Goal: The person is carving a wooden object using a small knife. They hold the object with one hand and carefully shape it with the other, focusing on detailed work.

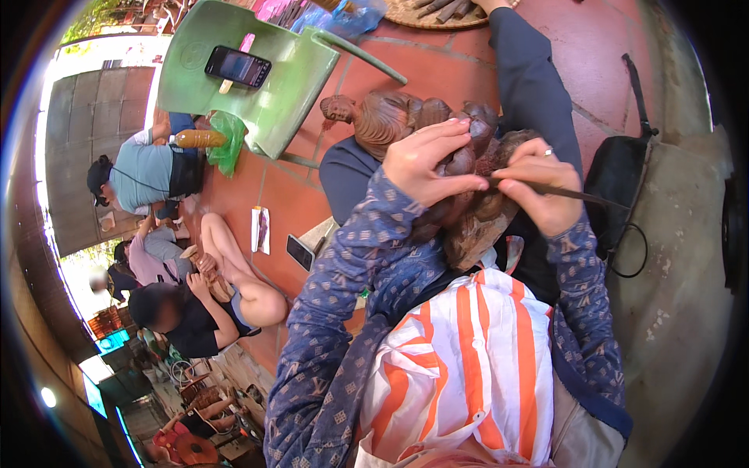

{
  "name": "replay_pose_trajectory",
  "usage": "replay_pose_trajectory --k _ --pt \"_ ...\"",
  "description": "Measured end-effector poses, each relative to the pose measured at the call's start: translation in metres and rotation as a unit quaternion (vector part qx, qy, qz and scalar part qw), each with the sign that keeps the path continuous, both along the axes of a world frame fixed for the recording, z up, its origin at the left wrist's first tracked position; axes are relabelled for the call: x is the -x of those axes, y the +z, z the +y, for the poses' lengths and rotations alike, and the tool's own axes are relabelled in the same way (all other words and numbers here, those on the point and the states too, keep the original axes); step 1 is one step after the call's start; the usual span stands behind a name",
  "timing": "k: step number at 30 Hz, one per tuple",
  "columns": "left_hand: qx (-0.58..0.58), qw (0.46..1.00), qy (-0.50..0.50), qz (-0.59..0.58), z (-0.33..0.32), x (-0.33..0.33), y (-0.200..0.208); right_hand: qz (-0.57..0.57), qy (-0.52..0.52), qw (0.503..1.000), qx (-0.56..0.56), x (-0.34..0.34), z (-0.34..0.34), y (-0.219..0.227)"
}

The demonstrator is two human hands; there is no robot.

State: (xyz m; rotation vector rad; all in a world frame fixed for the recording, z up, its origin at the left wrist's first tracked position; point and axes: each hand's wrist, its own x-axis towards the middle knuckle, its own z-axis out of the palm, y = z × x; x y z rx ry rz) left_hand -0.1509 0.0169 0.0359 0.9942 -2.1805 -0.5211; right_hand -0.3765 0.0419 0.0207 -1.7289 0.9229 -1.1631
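A brown wooden carving [386,121] lies across my lap, with a robed figure at its far left end and rounded, lumpy shapes along it. My left hand [437,160] is closed over its middle, fingers across the top. In my right hand [546,187], which wears a ring, I grip a long thin dark tool [593,196], perhaps a file. The tool's working end meets the carving beside my left thumb; my fingers partly hide that contact. Its other end sticks out to the right.
A green plastic chair [300,86] at the far left bears a phone [238,66]. Another phone [299,253] lies left of my lap. Several people sit on the left. A black bag [620,175] is to my right. A woven tray [437,17] holds dark pieces at the top.
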Motion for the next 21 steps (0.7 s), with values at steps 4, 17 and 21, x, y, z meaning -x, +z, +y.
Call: replay_pose_trajectory --k 4,17,21 --pt "0.017 0.994 0.093 -0.051 0.001 0.017 -0.005 0.011 -0.036 0.999 0.02 0.011 -0.003 -0.005" --pt "-0.043 0.996 0.068 -0.038 0.002 0.011 -0.001 -0.017 -0.026 0.999 0.014 0.008 -0.004 -0.009" --pt "-0.09 0.994 -0.056 0.001 -0.006 -0.009 0.011 0.039 0.005 0.998 0.04 -0.002 0.003 -0.006"
